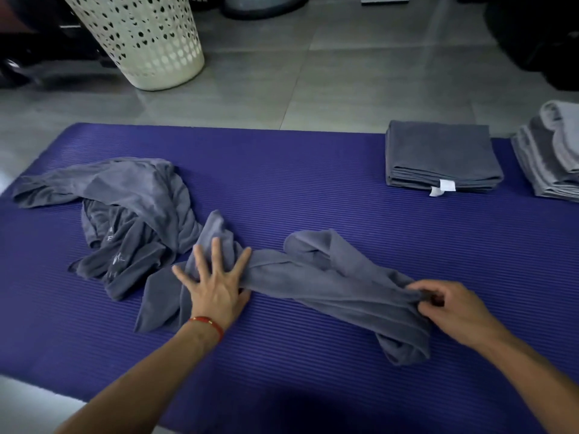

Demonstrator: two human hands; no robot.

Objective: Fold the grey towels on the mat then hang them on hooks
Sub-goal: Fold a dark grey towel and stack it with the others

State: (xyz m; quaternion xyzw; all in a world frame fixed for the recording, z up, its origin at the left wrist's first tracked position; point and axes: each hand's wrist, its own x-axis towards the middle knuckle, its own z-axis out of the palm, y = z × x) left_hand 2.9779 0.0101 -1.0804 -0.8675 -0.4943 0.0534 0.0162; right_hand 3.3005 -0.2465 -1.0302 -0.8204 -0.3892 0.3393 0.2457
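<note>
1. Two hands worked one twisted grey towel (316, 277) lying across the ribbed purple mat (313, 183); left hand (216, 277) lay flat, fingers spread, pinning its end.
2. Right hand (451, 305) pinched the opposite end between thumb and curled fingers, seemingly to pull it straight.
3. Neatly folded grey towel (441, 155) sat well apart, far right.

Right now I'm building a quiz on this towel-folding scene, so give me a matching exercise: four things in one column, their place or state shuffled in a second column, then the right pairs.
Things:
1. left hand
2. right hand
3. folded towel stack
4. laundry basket

Places or states:
A. stands on the tiled floor beyond the mat
B. pinches one end of the stretched-out towel
C. lies neat on the far right part of the mat
D. presses flat, fingers spread, on the towel

Pairs: 1-D, 2-B, 3-C, 4-A
</note>
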